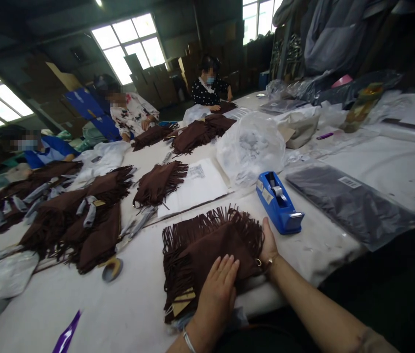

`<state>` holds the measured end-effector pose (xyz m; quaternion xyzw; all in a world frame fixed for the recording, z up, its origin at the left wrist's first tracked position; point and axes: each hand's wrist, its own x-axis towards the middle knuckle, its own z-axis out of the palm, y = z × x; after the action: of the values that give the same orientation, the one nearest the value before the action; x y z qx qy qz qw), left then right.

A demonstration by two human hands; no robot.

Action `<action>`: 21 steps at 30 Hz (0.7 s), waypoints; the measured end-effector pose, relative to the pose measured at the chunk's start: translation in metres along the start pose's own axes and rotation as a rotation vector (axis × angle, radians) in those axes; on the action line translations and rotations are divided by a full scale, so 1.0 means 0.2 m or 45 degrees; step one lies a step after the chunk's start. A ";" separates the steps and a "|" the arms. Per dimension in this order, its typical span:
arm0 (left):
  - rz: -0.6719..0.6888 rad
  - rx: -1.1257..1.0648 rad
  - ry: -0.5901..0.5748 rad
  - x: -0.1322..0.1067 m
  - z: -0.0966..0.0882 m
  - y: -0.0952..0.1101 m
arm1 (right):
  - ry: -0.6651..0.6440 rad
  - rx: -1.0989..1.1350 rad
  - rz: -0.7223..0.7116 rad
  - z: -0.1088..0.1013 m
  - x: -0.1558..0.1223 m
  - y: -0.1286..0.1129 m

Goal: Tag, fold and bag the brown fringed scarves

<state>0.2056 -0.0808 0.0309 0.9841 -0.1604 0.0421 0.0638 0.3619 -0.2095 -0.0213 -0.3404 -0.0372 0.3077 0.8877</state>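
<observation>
Flanking right hand (269, 243): tape dispenser (282, 212); left grip (217, 288) outstretched flat on fringed piece (207, 243), right's unclear

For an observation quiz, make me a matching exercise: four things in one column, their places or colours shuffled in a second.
1. Left hand
2. Right hand
3. Tape dispenser
4. Flat package with white label

A. Dark grey
B. At the right edge of the nearest brown fringed piece
C. Blue
D. On top of that piece

Pairs: 1-D, 2-B, 3-C, 4-A
</observation>
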 end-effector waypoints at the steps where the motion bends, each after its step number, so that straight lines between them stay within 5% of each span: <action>1: -0.001 -0.020 -0.011 0.00 0.00 0.00 | 0.001 -0.004 -0.050 0.00 0.01 -0.03; 3: -0.015 -0.085 -0.031 0.00 0.00 0.01 | -0.039 -0.207 -0.175 0.02 0.01 -0.08; 7: 0.016 -0.231 0.017 -0.06 -0.05 0.04 | -0.249 -1.057 -0.392 0.13 -0.01 -0.04; 13: -0.058 -0.369 0.386 -0.22 -0.16 0.03 | -0.617 -2.190 -0.562 0.24 -0.04 0.18; 15: -0.182 -0.411 0.506 -0.29 -0.22 -0.03 | -0.745 -2.206 -0.513 0.28 -0.07 0.15; 18: -0.605 -0.573 0.708 -0.42 -0.33 -0.21 | -0.899 -1.779 -0.379 0.34 -0.15 0.03; 21: -1.198 -0.969 0.786 -0.61 -0.41 -0.46 | -0.472 -1.207 -0.329 0.28 -0.17 -0.11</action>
<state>0.1155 0.0545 0.0898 0.8010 0.3067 0.2295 0.4601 0.3310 -0.2096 0.0400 -0.6372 -0.3706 0.2001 0.6454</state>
